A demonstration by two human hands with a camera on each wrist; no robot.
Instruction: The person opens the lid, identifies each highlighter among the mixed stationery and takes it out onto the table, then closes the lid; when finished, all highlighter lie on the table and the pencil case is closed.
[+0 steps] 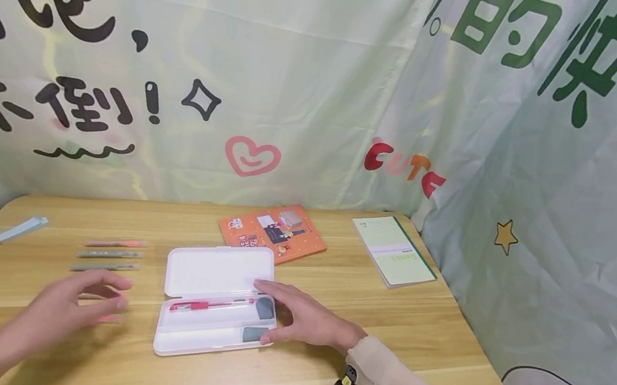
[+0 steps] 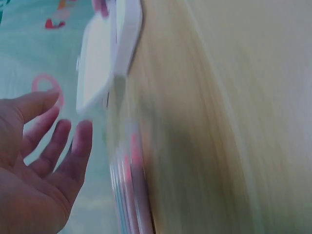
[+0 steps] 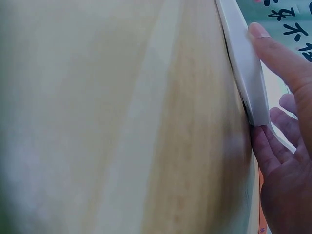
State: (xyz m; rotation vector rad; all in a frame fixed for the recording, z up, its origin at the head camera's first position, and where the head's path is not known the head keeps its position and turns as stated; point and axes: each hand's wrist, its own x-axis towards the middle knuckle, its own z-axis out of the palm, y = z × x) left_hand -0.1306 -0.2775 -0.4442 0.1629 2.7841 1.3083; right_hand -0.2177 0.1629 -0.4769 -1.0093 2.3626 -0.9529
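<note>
A white pencil case lies with its lid raised on the wooden table. Inside are a red pen and two dark grey pieces at the right end. My right hand grips that right end, thumb at the front corner and fingers toward the lid; in the right wrist view the thumb lies along the case's side. My left hand hovers left of the case over a row of pens, partly hiding the nearer ones. In the left wrist view its fingers are loosely bent and hold nothing.
Behind the case lies an orange booklet, with a pale green notebook at the back right. A light blue strip-shaped item is at the far left. Printed cloth hangs along the table's back and right edges.
</note>
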